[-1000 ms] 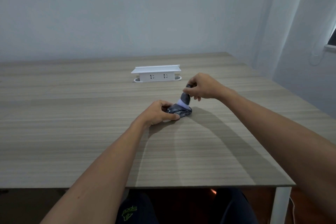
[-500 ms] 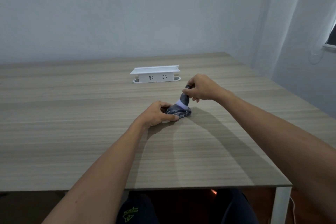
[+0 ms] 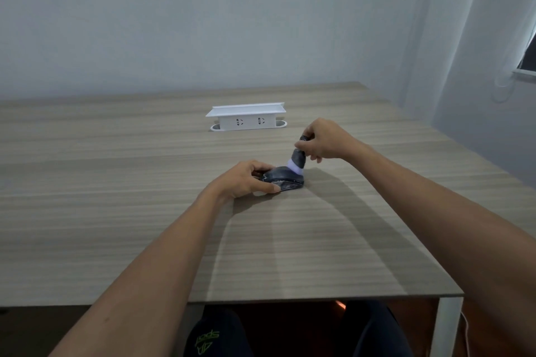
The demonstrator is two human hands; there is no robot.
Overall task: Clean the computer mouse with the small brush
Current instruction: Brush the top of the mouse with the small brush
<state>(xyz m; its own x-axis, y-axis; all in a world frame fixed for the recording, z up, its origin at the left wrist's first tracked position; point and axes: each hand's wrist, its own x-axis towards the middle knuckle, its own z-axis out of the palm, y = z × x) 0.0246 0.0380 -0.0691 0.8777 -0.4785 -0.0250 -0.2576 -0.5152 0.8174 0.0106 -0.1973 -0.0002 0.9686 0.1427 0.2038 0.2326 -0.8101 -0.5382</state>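
A dark computer mouse [image 3: 285, 180] lies on the wooden table [image 3: 116, 211] near its middle. My left hand [image 3: 243, 180] grips the mouse's left end, thumb along the near side, fingers over the top. My right hand [image 3: 323, 140] pinches the dark handle of a small brush [image 3: 298, 160], held nearly upright. The brush's pale bristles press on the mouse's right end. Most of the brush handle is hidden inside my fingers.
A white socket box [image 3: 246, 118] with a flat lid stands on the table behind the mouse. The table's near edge and a white leg [image 3: 446, 324] are at the lower right. My knees show under the table.
The brush and my right hand have shifted very slightly over the mouse's right end. My left hand and the mouse keep their place.
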